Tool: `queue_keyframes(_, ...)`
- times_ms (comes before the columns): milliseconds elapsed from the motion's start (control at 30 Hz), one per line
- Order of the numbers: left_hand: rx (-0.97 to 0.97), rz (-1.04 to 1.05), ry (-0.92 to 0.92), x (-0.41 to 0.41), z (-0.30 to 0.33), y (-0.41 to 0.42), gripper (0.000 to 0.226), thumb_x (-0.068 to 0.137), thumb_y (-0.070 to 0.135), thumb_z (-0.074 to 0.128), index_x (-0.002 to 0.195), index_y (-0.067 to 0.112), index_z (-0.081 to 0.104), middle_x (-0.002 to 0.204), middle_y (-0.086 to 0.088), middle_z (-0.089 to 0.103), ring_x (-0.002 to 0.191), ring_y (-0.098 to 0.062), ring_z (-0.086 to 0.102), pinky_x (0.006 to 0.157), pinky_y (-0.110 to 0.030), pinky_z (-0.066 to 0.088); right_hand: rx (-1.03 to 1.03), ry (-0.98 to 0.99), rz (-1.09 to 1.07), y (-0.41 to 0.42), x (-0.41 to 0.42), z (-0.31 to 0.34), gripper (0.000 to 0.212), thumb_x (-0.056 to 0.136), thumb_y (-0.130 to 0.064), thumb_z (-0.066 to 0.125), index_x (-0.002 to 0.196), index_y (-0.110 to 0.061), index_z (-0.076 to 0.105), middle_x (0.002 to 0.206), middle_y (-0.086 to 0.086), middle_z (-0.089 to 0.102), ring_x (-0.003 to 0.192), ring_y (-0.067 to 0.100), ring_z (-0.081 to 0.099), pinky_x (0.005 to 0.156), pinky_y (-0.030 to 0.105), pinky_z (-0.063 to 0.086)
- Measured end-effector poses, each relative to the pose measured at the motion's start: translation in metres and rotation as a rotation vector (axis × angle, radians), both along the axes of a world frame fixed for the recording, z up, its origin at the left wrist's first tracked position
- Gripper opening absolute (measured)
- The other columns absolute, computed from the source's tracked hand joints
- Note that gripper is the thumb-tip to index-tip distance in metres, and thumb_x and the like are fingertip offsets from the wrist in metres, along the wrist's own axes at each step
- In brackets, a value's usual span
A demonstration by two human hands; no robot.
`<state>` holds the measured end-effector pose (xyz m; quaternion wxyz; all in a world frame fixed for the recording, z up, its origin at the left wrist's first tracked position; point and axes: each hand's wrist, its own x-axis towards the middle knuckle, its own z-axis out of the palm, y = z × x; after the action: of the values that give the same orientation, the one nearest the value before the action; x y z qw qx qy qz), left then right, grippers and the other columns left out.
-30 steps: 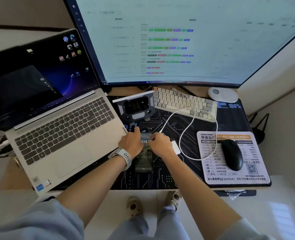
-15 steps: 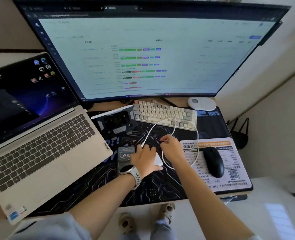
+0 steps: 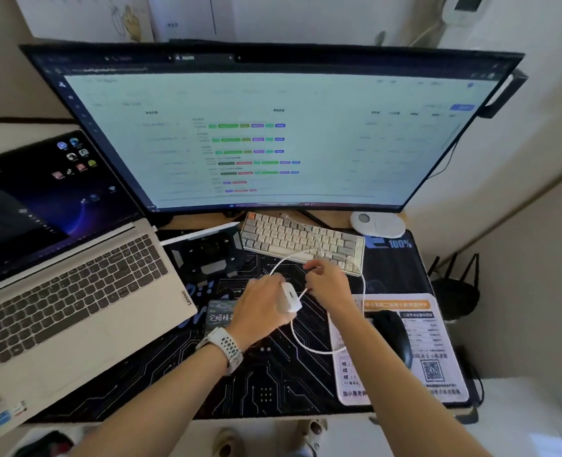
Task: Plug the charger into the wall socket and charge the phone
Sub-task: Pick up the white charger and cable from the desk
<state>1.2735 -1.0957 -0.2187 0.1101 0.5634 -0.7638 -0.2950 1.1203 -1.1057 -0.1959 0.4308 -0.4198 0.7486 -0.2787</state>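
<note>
My left hand (image 3: 262, 305) grips a white charger block (image 3: 289, 297) just above the dark desk mat (image 3: 266, 384). A white cable (image 3: 301, 341) loops from the block down over the mat and back up across the keyboard. My right hand (image 3: 327, 282) pinches that cable close to the block. The phone (image 3: 219, 316) lies flat on the mat with its screen lit, half hidden under my left wrist. No wall socket shows in this view.
An open laptop (image 3: 72, 291) fills the left side. A big curved monitor (image 3: 266, 133) stands behind a small keyboard (image 3: 301, 240) and a black phone stand (image 3: 209, 253). A black mouse (image 3: 393, 334) rests on a printed pad at right, beside a white puck (image 3: 377, 224).
My left hand left the phone and picked up the charger block. My right hand moved right onto the cable. The camera tilted up and the view shifted left.
</note>
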Motion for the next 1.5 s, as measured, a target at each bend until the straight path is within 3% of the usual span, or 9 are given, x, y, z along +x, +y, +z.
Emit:
queue_keyframes(133,-0.133,0.066,0.461,0.013,0.065,-0.005,0.054,0.065,0.026,0.085,0.109,0.034,0.055,0.106,0.022,0.057,0.102,-0.003,0.052,0.078,-0.017,0.047,-0.047,-0.075,0.022,-0.019,-0.002,0.014,0.021,0.087,-0.006,0.049,0.091,-0.023,0.061,0.079,0.004,0.066,0.073,0.020,0.063,0.066,0.036,0.051)
queue_keyframes(267,-0.154,0.068,0.650,0.028,0.119,0.000,0.063,0.065,0.009,0.087,0.117,0.032,0.057,0.119,0.006,0.058,0.118,0.000,0.050,0.081,-0.025,0.059,-0.043,-0.091,0.083,-0.031,0.008,0.021,0.022,0.087,-0.008,0.051,0.086,-0.027,0.060,0.084,0.006,0.069,0.076,0.018,0.066,0.077,0.042,0.057)
queue_keyframes(467,-0.308,0.023,0.675,0.044,0.164,0.008,0.068,0.062,0.008,0.088,0.119,0.028,0.056,0.120,0.005,0.059,0.120,-0.016,0.053,0.083,-0.022,0.056,-0.009,-0.084,0.159,-0.037,0.030,0.018,0.022,0.087,-0.013,0.047,0.094,-0.021,0.066,0.086,0.011,0.074,0.076,0.022,0.067,0.079,0.044,0.055)
queue_keyframes(633,-0.362,0.034,0.645,0.053,0.176,0.007,0.068,0.061,0.012,0.090,0.119,0.024,0.058,0.118,0.017,0.056,0.117,-0.019,0.055,0.083,-0.021,0.055,0.036,-0.053,0.199,-0.036,0.033,0.014,0.023,0.090,-0.008,0.046,0.080,-0.026,0.058,0.080,0.011,0.068,0.068,0.018,0.062,0.077,0.043,0.057)
queue_keyframes(733,-0.337,0.059,0.672,0.055,0.176,0.005,0.068,0.061,0.007,0.090,0.118,0.026,0.057,0.117,0.016,0.056,0.118,-0.018,0.054,0.080,-0.012,0.052,0.046,-0.037,0.219,-0.036,0.031,0.009,0.024,0.089,-0.006,0.046,0.080,-0.025,0.058,0.079,0.009,0.066,0.066,0.017,0.062,0.072,0.036,0.055)
queue_keyframes(967,-0.283,0.049,0.702,0.057,0.178,-0.001,0.066,0.062,0.007,0.089,0.118,0.024,0.059,0.116,0.011,0.059,0.116,-0.015,0.054,0.080,-0.016,0.055,0.083,-0.012,0.186,-0.040,0.023,-0.002,0.020,0.089,-0.006,0.046,0.088,-0.018,0.062,0.087,0.011,0.066,0.067,0.016,0.060,0.061,0.027,0.051)
queue_keyframes(1200,-0.233,0.069,0.690,0.063,0.173,-0.007,0.064,0.064,0.004,0.087,0.118,0.024,0.059,0.115,0.019,0.056,0.119,-0.016,0.052,0.082,-0.014,0.053,0.103,0.069,0.220,-0.041,0.019,-0.021,0.016,0.084,-0.006,0.054,0.093,-0.015,0.063,0.084,0.008,0.064,0.071,0.022,0.060,0.069,0.038,0.053)
queue_keyframes(1300,-0.163,0.122,0.704,0.069,0.169,-0.007,0.061,0.066,0.001,0.085,0.115,0.023,0.060,0.115,0.015,0.060,0.120,-0.015,0.051,0.083,-0.020,0.055,0.194,-0.072,0.191,-0.040,0.029,-0.034,0.015,0.086,-0.004,0.052,0.078,-0.012,0.062,0.073,0.010,0.060,0.061,0.020,0.054,0.057,0.031,0.047)
queue_keyframes(1500,-0.100,0.205,0.718,0.089,0.163,-0.002,0.061,0.066,0.001,0.085,0.117,0.024,0.061,0.119,0.005,0.063,0.120,-0.012,0.052,0.085,-0.029,0.058,0.364,-0.237,0.066,-0.041,0.061,-0.066,0.017,0.088,-0.006,0.062,0.073,-0.003,0.056,0.064,0.013,0.050,0.046,0.017,0.043,0.038,0.020,0.036)
